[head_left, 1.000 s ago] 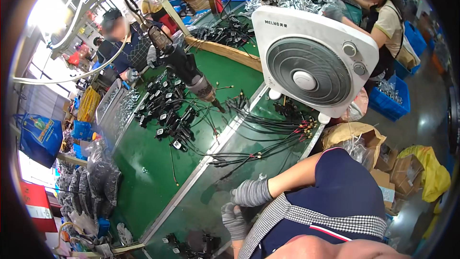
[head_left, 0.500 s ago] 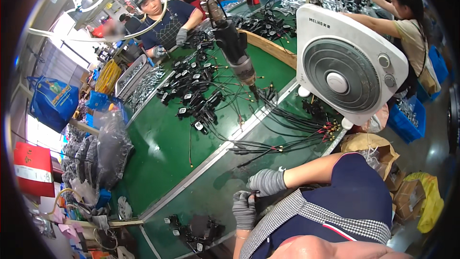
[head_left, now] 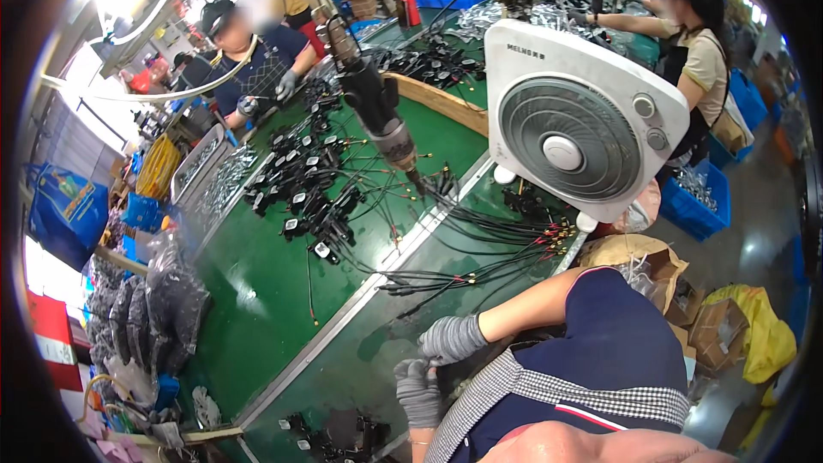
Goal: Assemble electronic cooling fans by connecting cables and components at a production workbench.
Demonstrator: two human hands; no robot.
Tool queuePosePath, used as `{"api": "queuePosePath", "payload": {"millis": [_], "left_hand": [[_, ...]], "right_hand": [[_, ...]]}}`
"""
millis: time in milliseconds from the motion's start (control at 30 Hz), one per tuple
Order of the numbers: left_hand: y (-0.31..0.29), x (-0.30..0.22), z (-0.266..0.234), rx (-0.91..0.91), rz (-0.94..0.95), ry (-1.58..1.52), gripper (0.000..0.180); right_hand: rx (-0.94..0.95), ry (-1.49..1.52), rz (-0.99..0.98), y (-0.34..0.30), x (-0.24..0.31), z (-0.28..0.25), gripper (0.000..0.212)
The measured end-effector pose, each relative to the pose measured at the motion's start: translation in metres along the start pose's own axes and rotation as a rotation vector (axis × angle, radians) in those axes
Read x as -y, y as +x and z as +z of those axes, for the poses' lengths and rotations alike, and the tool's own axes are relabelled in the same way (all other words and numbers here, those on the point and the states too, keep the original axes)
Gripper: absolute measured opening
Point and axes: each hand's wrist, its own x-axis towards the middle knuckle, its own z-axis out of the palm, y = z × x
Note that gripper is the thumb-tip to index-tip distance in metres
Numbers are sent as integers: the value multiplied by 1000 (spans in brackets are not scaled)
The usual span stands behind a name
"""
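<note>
Left hand: gloved in grey, lower centre of the frame, fingers curled in toward the other hand; whether they grasp anything cannot be told.
Right hand: gloved in grey, just above it, fingers bent and meeting the left ones; any small piece pinched there is hidden, so its grip cannot be told either.
Glove risk: thick knit could dull the feel of something small, letting it slip unnoticed toward the checkered apron.
Black cables: fanned across the centre right, on the green surface, nearest strands above the right hand. They overlap, so pulling one could drag its neighbours.
Loose lead: a thin cable trails left of centre; a passing cuff could hook it.
Black parts: a small group at the bottom edge, near the left forearm; a backward elbow or wrist could knock them about.
Hanging driver: upper centre, its tip over the cables; contact is unclear. A swing could snag or scrape them.
Box fan: right of centre, one foot beside the brassy cable ends; a bump could pinch those connectors.
</note>
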Motion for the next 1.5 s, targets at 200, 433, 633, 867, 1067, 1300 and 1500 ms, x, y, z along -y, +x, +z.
{"api": "queuePosePath", "payload": {"millis": [200, 433, 633, 867, 1067, 1300, 1500], "left_hand": [[-6, 10, 6, 17, -6, -79, 11], [-10, 8, 10, 31, -243, -555, 16], [-7, 12, 10, -17, -161, -307, 8], [-17, 15, 15, -36, -237, -510, 11], [-7, 9, 6, -11, 26, -69, 14], [-8, 9, 8, -24, -42, -98, 14], [-5, 10, 7, -43, 28, -59, 18]], "right_hand": [[-7, 47, -19, -2, 7, -8, 31], [177, -207, -68, 0, 18, -23, 21], [-42, -46, -22, -8, 13, -15, 21], [39, -108, -17, -6, 14, -12, 19], [-35, -65, -13, -12, 18, -19, 18], [83, -106, -16, -7, 17, -19, 19], [34, -83, -32, -9, 17, -24, 22]]}}
